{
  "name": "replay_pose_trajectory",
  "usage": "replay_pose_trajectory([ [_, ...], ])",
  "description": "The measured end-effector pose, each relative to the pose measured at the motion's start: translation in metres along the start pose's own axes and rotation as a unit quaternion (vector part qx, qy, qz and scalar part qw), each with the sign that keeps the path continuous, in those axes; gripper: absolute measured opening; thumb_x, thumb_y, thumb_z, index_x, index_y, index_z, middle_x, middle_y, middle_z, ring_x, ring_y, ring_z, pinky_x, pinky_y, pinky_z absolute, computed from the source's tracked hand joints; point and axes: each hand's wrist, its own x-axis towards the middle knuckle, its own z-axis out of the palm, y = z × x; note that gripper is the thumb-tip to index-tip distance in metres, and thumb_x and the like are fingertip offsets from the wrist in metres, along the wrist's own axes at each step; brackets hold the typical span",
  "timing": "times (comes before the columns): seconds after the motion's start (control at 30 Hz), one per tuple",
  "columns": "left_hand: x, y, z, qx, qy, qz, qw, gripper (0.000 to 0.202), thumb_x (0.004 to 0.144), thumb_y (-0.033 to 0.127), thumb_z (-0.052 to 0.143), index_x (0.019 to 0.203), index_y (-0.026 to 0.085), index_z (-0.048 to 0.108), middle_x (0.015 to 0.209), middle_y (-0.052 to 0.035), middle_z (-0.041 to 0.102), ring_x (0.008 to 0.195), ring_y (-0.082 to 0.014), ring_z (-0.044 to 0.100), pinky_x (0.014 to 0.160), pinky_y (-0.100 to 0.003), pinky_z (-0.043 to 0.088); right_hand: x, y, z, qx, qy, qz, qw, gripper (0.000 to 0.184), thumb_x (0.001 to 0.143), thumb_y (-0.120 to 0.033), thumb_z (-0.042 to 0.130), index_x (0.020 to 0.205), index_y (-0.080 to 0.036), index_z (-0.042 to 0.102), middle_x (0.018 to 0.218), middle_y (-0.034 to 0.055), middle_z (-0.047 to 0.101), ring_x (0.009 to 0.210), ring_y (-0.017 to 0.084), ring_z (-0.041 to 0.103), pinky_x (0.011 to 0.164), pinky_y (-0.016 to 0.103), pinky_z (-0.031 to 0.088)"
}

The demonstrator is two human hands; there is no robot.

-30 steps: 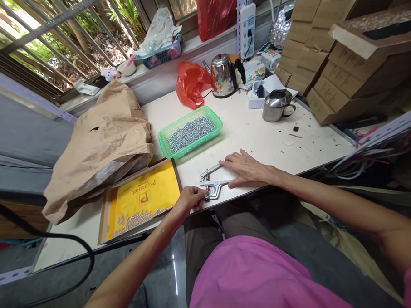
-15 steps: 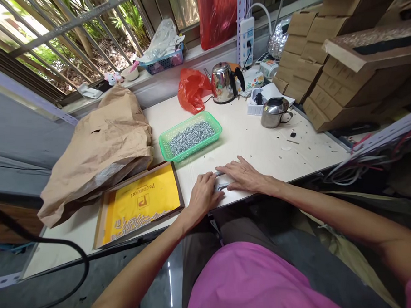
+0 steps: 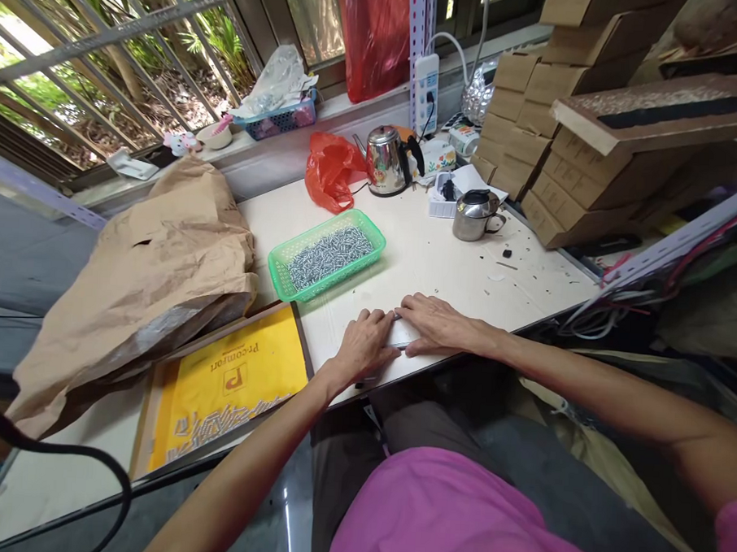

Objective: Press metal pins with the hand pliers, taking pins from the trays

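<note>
The person's left hand (image 3: 365, 347) and right hand (image 3: 440, 325) are both lying over a metal hand snap press (image 3: 396, 332) at the front edge of the white worktable (image 3: 442, 267), though I cannot tell whether they are clenching it or only resting on it. A green plastic basket (image 3: 338, 272) of small metal pieces (image 3: 328, 258) is sitting just beyond. Unlike a second ago, the hands are covering nearly all of the press, hiding its spring.

Smooth metal pliers (image 3: 398, 334), matt kraft paper (image 3: 137, 276)

L hand (image 3: 364, 347), R hand (image 3: 440, 324) on bench (image 3: 430, 262), basket (image 3: 332, 276) behind, bag (image 3: 150, 250) to L
</note>
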Motion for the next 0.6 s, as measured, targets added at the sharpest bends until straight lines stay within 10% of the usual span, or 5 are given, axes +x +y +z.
replay_pose_trajectory([
  [0.3,-0.001,0.004,0.007,-0.023,0.005,-0.018,1.0,0.016,0.089,0.027,0.055,0.101,0.019,0.063,0.099,-0.0066,0.062,0.099,-0.0224,0.054,0.081,-0.032,0.046,0.012,-0.005,0.007,-0.035,-0.005,-0.031,0.999,0.019,0.088,-0.032,0.063,0.093,-0.014,0.065,0.093,0.0087,0.065,0.094,0.022,0.056,0.081,0.033,0.032],
  [0.6,-0.008,0.007,0.008,-0.009,0.022,-0.038,0.999,0.029,0.089,0.031,0.055,0.116,0.019,0.058,0.107,-0.0085,0.062,0.104,-0.0246,0.054,0.086,-0.036,0.048,0.01,0.005,0.008,-0.017,0.027,-0.046,0.998,0.036,0.083,-0.043,0.067,0.107,-0.016,0.066,0.1,0.0093,0.062,0.097,0.023,0.055,0.082,0.032,0.035],
])
